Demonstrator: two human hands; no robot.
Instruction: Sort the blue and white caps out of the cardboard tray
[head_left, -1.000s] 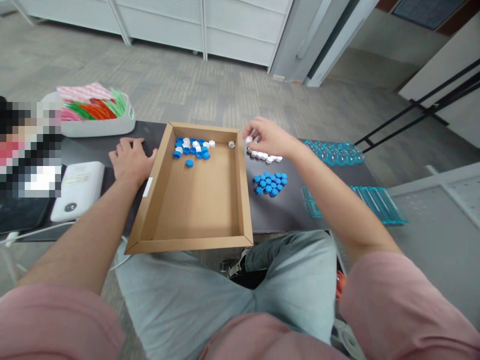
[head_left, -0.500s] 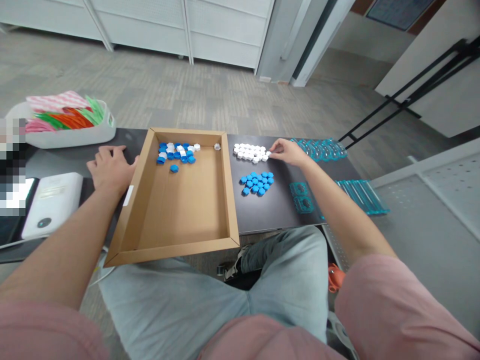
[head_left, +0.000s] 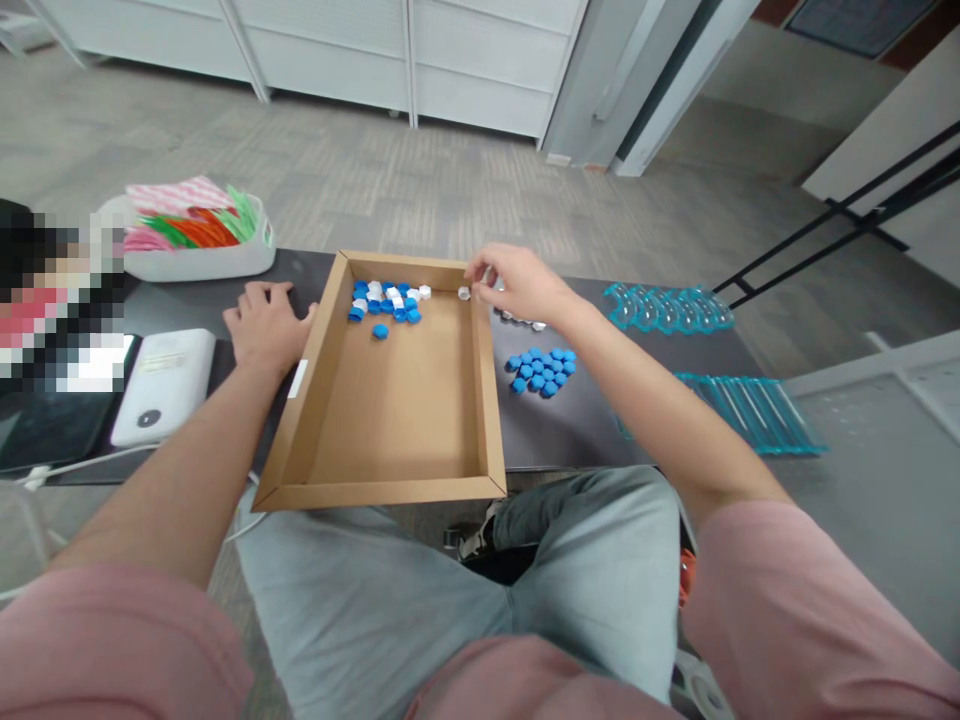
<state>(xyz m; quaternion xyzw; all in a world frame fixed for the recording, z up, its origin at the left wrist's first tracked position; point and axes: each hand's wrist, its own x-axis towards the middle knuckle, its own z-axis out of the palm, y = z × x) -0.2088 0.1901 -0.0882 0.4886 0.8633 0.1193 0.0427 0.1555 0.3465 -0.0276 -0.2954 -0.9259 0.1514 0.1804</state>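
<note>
A shallow cardboard tray lies on the dark table, with a cluster of blue and white hexagonal caps in its far left corner and a lone white cap at the far right. My right hand hovers over the tray's far right rim, fingers pinched near that white cap; what they hold is hidden. Just right of the tray lie a patch of white caps, mostly covered by my hand, and a patch of blue caps. My left hand rests flat on the table beside the tray's left wall.
A white basket of coloured strips stands at the back left. A white device and a dark tablet lie at the left. Clear teal plastic parts and a teal rack lie at the right. My knees are under the table's near edge.
My right hand has moved left from the right end of the white caps to the tray's far right corner. The left hand has stayed put. The camera view shifted slightly.
</note>
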